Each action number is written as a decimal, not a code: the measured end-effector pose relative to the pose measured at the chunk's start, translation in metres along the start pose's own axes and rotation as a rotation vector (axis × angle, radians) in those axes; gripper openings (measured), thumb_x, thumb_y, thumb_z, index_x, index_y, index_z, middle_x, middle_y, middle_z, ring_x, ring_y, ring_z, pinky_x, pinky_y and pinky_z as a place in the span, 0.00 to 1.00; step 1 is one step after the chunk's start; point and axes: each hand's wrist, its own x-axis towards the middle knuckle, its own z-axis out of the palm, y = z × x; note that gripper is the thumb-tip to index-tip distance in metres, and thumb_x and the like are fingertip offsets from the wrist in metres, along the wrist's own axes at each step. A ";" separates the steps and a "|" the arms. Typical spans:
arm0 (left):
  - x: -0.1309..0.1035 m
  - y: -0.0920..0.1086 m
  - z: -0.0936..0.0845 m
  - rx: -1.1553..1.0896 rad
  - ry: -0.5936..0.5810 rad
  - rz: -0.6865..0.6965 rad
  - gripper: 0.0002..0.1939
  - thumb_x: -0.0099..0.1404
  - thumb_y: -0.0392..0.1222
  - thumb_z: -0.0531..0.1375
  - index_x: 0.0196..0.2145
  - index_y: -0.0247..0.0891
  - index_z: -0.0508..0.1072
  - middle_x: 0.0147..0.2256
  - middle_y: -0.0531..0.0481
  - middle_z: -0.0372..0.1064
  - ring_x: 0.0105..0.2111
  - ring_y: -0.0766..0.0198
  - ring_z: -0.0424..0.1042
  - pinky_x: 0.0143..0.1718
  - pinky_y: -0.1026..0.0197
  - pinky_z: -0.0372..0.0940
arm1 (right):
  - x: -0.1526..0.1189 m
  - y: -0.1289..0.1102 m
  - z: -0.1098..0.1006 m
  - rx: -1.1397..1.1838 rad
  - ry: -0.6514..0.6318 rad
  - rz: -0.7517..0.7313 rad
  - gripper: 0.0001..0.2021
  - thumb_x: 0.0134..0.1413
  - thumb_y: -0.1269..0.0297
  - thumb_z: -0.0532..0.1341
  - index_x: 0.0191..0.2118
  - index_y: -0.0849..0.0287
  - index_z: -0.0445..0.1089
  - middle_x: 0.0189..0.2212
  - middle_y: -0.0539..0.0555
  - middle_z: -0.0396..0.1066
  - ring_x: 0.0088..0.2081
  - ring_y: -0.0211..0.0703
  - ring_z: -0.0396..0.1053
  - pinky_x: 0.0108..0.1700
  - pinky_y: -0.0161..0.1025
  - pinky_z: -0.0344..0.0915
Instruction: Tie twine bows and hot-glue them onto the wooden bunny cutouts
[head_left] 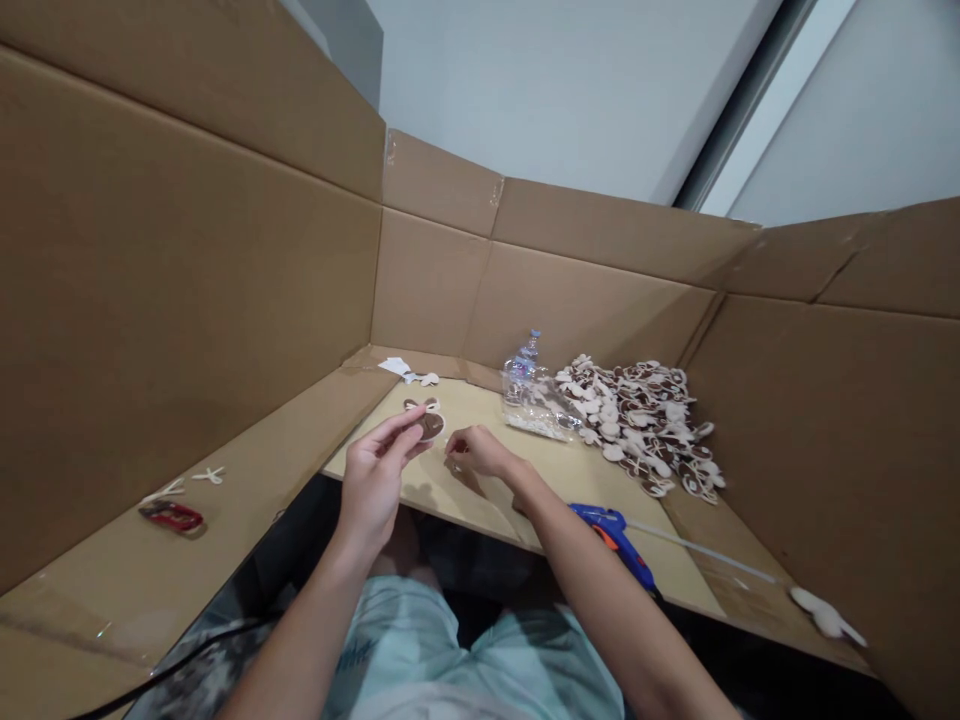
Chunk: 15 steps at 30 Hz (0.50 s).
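Held up over the board, a small brown felt animal-head shape [432, 428] with a pale edge and a cream bow is pinched between the thumb and fingers of my left hand [375, 475]. Just right of it, my right hand [484, 452] is low over the board with its fingertips pressed together. Whatever those fingertips may hold is too small to make out. A blue glue gun [628, 550] with an orange trigger lies beside my right forearm, its clear glue stick [701, 550] reaching to the right.
A heap of brown and white felt pieces [637, 420] lies back right, beside a clear plastic bag [536, 405] and bottle [529, 350]. Red snips [172, 515] and a cream bow [210, 475] lie left. A white piece [825, 612] sits far right. Cardboard walls [570, 250] surround the board.
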 end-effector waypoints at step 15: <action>-0.019 0.000 0.015 0.004 -0.100 0.049 0.10 0.56 0.40 0.67 0.38 0.37 0.81 0.40 0.45 0.79 0.42 0.56 0.77 0.47 0.56 0.70 | -0.121 -0.062 -0.002 0.728 0.708 -0.140 0.09 0.48 0.60 0.68 0.34 0.59 0.78 0.36 0.56 0.79 0.37 0.45 0.77 0.41 0.41 0.74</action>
